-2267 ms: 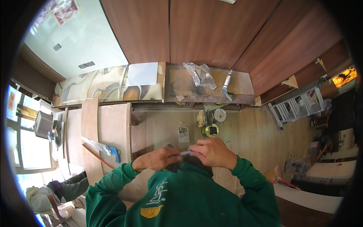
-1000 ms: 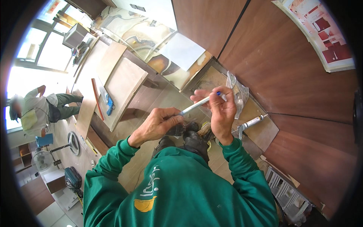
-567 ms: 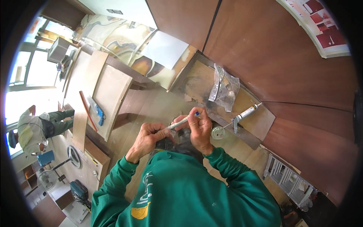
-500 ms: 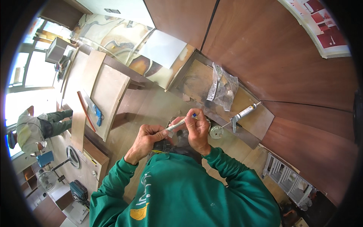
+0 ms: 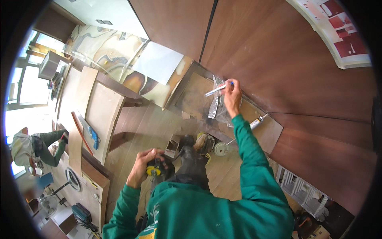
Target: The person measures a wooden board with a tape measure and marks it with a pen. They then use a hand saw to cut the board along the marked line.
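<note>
The person's right arm [image 5: 254, 155], in a long, dark-green fabric sleeve with a snug cuff, reached forward and away from the green-clad torso [image 5: 195, 207], its elbow only slightly bent. At its end the bare right hand [image 5: 232, 97] was held out, thumb and fingers drawn together in a pinch. The left arm [image 5: 124, 211], sleeved in the same green, stayed closer to the body. The bare left hand [image 5: 142, 165] was beside the dark-trousered legs [image 5: 193, 171], its fingers curved toward the right; whether they gripped was unclear. The two hands were well apart.
</note>
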### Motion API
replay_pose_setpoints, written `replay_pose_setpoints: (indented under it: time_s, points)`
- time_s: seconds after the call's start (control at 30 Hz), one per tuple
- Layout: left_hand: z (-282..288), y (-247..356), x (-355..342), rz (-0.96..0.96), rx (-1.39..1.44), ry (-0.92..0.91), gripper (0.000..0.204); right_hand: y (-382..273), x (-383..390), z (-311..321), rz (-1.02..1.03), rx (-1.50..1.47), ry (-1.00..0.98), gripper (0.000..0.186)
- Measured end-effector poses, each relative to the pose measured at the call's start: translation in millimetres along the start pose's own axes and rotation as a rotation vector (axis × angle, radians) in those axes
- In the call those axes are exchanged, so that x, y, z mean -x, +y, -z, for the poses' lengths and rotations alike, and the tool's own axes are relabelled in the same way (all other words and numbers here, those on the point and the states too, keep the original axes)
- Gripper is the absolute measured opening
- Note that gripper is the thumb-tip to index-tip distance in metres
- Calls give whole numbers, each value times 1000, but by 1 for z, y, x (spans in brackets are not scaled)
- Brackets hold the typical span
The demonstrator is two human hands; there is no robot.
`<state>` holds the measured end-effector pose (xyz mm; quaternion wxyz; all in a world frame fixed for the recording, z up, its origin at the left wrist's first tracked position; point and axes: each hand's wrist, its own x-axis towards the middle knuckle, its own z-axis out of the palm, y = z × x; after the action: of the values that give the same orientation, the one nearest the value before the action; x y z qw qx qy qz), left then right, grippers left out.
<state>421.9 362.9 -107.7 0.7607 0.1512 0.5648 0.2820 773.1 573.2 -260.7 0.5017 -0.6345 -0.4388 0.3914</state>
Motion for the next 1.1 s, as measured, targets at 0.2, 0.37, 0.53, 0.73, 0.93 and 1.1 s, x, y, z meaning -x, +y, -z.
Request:
replay_pose_setpoints:
  time_s: [0.2,0.37,0.53,0.73,0.93,1.1]
  points:
    - [42,-83,23,113,15,292,47,150,-105,9,83,635,42,13]
    - [39,-101,54,240,-17,486,45,217,-118,-4,-12,970,-256,14]
    - [33,-61,63,122,-410,432,46,267,-147,-6,-70,1398,-709,37]
    - [-42,89,105,-217,-1405,-103,43,211,-85,-34,-88,1431,-697,47]
    - [-72,126,200,-934,-1481,-158,25,153,-46,-31,143,1327,-683,40]
    - [-71,106,278,-1024,-1589,86,28,80,25,-59,252,1199,-857,39]
